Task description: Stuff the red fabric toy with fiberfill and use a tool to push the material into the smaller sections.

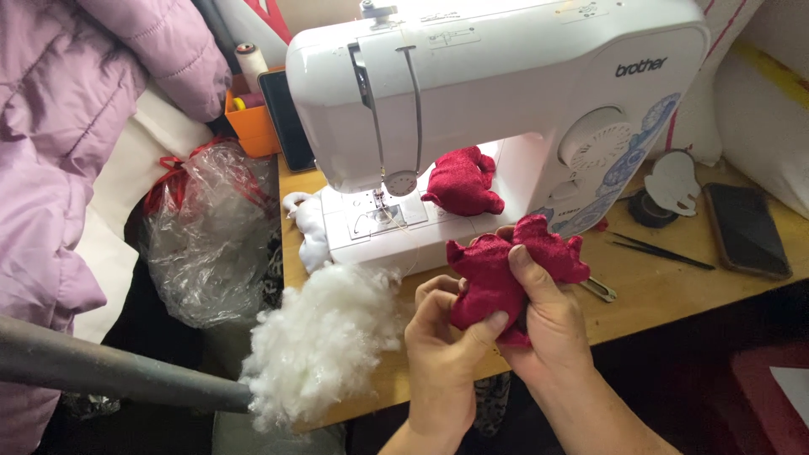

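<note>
Both hands clamped on one red fabric piece [506, 274]: left hand [442, 337] pinching lower edge, right hand [543, 316] gripping from behind, at the table [674, 291] edge. Second red piece [462, 181] on sewing machine [497, 93]. One stuffing clump [324, 337] left.

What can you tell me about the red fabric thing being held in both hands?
The red plush piece is a small lobed shape of velvety crimson fabric, soft and crumpled. The left hand pinches its lower edge; the right hand cups it, thumb pressed across the front. It is held above the wooden table's edge.
</note>
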